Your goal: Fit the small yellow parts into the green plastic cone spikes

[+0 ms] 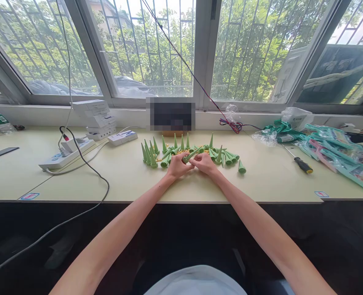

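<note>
Several green plastic cones [152, 157] stand or lie in a cluster at the middle of a pale table [126, 180]. My left hand [179, 164] is closed around one green cone [190, 155] that lies tilted, its tip pointing up right. My right hand [205, 163] meets it from the right, fingers pinched at the same cone's lower end. Small yellow bits show on the table between the cones. One cone [241, 167] stands apart to the right.
A white power strip [65, 155] with a black cable [89, 166] lies at left, by stacked white boxes [98, 119]. A screwdriver [301, 164] and blue packaged items [341, 153] lie at right. A dark phone [2, 151] is far left.
</note>
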A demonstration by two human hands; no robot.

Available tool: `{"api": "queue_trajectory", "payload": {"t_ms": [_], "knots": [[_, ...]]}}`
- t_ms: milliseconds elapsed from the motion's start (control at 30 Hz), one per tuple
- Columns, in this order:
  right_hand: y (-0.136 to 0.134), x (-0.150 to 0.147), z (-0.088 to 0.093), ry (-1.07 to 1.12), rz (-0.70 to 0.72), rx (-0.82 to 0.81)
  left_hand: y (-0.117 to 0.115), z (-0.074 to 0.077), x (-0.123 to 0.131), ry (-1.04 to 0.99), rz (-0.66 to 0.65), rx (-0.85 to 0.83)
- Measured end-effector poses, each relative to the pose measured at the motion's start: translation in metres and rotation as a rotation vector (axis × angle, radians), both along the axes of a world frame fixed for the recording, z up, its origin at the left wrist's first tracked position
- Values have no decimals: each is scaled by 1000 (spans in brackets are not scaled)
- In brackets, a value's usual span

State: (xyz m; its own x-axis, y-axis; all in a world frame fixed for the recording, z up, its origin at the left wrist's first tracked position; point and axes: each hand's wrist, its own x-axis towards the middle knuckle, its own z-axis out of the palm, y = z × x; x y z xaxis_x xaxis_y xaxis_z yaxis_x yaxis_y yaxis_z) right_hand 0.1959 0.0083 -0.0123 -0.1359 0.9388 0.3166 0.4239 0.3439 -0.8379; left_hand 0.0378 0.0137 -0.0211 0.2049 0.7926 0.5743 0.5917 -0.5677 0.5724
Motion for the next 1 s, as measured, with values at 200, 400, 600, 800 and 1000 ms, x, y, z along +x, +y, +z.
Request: {"api": "queue_trajectory", "payload": {"t_ms": [200,400,600,800,1000], "knots": [[0,1,2,23,27,-59,-3,3,1,-6,-2,-18],[-3,3,3,59,76,-142,-2,2,1,-31,-1,-36],[-4,3,2,245,187,-282,-3,2,2,-61,-18,-51],[-2,3,2,448,300,-375,-5,5,1,-94,-62,-75],[-3,2,5,518,341,-430,-5,5,1,-111,-86,-72]]}}
